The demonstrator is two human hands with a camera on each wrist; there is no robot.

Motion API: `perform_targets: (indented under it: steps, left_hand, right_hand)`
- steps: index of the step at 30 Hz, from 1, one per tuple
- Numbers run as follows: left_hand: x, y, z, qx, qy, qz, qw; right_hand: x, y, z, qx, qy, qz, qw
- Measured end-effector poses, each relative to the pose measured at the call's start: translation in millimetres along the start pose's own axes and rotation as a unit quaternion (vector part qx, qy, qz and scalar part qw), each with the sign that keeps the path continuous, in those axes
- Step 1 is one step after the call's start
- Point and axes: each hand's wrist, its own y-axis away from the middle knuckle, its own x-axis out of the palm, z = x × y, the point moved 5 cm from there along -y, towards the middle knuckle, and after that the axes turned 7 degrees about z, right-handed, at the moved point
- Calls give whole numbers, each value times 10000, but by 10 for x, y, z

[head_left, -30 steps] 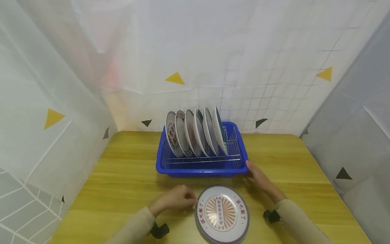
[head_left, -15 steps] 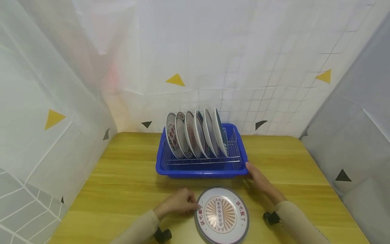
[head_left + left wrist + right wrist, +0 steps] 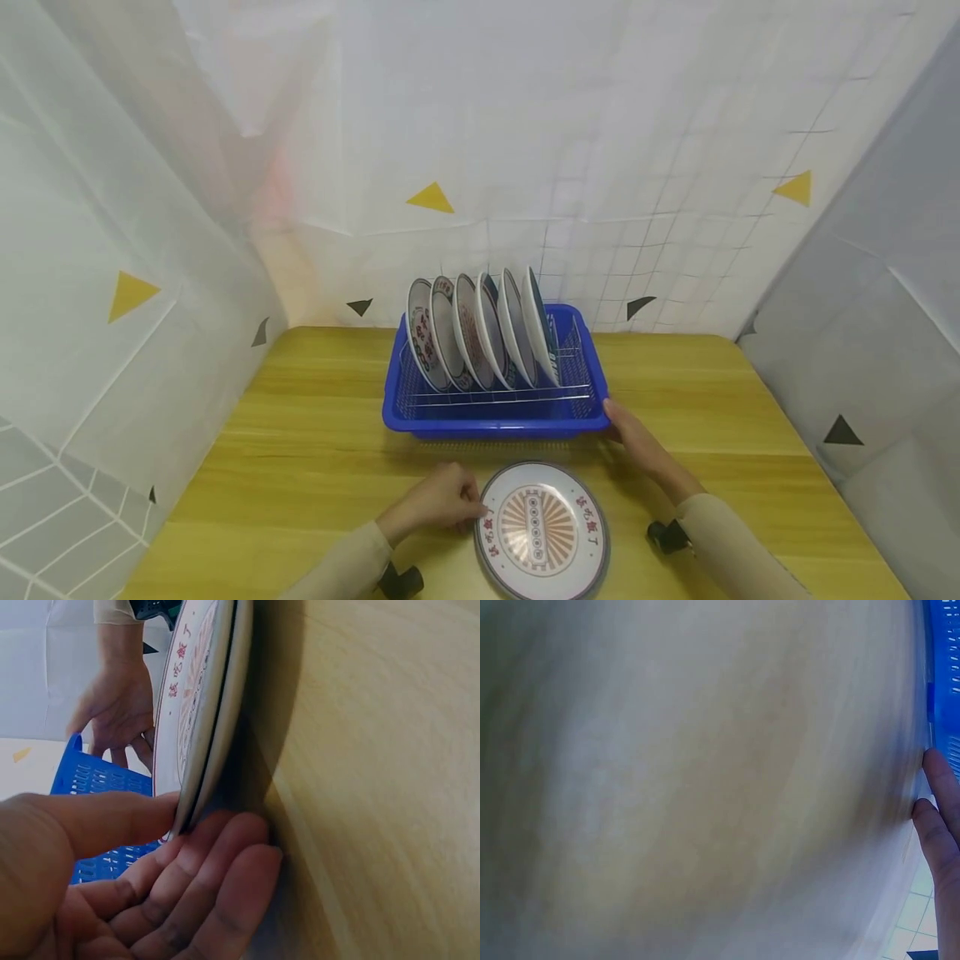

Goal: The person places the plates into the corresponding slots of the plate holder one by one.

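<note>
My left hand pinches the left rim of two stacked white plates lying in front of the basket. In the left wrist view, its thumb lies over the upper plate's rim and the other fingers curl below the lower plate. The upper plate has red characters and a sunburst pattern. My right hand touches the front right corner of a blue plastic basket, its fingers fairly straight. From the right wrist, two of its fingertips show beside the basket's wall.
Several patterned plates stand on edge, leaning, in the wire rack inside the basket. The wooden table meets white sheeting at the back and sides.
My left hand has come a little right and up to the rim, and its thumb now lies over it. The plates have shifted slightly left. My right hand stays at the basket's corner.
</note>
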Motion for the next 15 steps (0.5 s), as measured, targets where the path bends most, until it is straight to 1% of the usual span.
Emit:
perform_targets:
  steps: [3,5,9,12,15]
  left_hand:
    - [-58,16,-1,111,-10,-141,9998]
    - [-114,22,-8,274,-3,-302,9992]
    - [-225,17,-1,530,-176,-581,9967]
    - [-291,24,-4,668,-345,-673,9949]
    - [-361,64,-60,926,-541,-757,9913]
  right_hand:
    - [2,-3,-1,-79,-38,37,10000]
    - [4,-5,0,-123,-61,61,9999]
    - [6,-10,-4,-100,-72,55,9999]
    - [10,-12,1,-90,-140,40,9999]
    - [13,-13,8,-73,-131,37,9999]
